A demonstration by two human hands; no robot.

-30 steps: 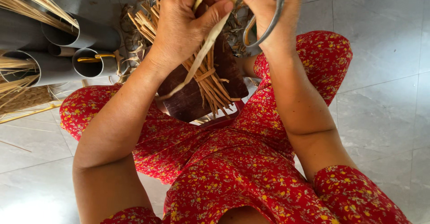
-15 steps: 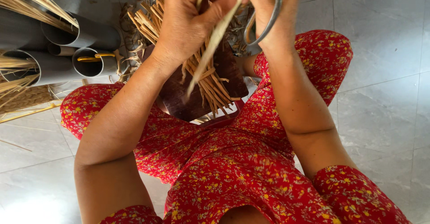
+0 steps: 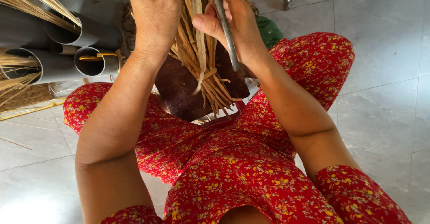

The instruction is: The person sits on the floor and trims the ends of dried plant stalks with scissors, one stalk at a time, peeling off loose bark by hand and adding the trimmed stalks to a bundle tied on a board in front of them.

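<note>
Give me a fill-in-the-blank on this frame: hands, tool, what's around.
1. The right hand holds a thin ____ tool against the bundle of straw strips.
2. The left hand keeps its grip on the ____ side of that bundle.
3. Under the bundle, on the lap, lies a dark ____ board.
4. The grey tubes lie on the ____ floor.

Missing words: metal; left; brown; tiled

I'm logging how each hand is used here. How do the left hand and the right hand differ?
The left hand closes palm-down around the bundle of tan strips, while the right hand holds a slim metal tool beside it. The left hand shows its back; the right hand shows its thumb side. Both are bare and raised above the dark wooden board.
</note>
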